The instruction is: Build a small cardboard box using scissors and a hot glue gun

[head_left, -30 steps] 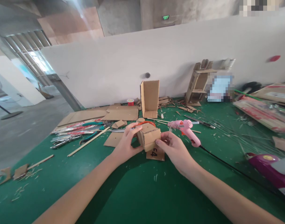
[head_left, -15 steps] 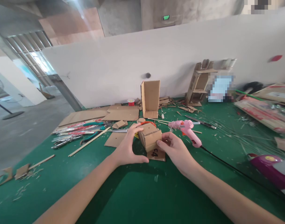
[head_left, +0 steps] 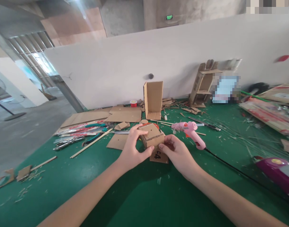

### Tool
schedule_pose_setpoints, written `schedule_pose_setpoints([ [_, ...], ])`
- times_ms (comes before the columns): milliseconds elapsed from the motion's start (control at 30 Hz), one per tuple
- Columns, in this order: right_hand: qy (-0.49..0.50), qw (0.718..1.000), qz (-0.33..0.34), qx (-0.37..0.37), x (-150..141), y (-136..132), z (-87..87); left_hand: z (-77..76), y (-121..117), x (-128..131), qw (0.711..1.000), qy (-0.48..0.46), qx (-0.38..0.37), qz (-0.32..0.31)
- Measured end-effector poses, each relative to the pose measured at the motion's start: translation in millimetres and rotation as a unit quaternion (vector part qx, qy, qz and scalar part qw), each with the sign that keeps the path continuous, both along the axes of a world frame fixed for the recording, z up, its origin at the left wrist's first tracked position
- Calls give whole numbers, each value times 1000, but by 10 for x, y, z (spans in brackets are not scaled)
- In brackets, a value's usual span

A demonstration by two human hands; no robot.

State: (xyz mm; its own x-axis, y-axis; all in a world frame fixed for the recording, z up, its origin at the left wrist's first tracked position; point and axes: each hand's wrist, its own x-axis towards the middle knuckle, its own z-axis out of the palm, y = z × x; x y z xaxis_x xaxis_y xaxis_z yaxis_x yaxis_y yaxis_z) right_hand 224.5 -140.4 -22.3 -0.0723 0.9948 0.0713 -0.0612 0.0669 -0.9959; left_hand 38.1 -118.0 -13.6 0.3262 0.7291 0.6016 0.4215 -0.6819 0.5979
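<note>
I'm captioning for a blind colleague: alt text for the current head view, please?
Left hand and right hand hold a small cardboard box over a littered green table. A pink glue gun sits to the right; an upright cardboard piece stands behind.

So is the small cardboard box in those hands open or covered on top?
Covered: a flat panel with a small dark hole spans the top of the box. Whether its underside is open, I cannot tell.

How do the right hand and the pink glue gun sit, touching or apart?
Apart. The head view shows a strip of green tabletop between the right hand and the pink glue gun.
</note>
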Motion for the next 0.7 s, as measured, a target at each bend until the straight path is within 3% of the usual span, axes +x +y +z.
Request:
schedule_pose_setpoints([
  [400,-13,1000,7,16,-3,20,-53,1,-2,-9,1000,-4,10,-10],
  [700,2,998,44,48,0,-33,42,34,6,-13,999,-2,18,-41],
])
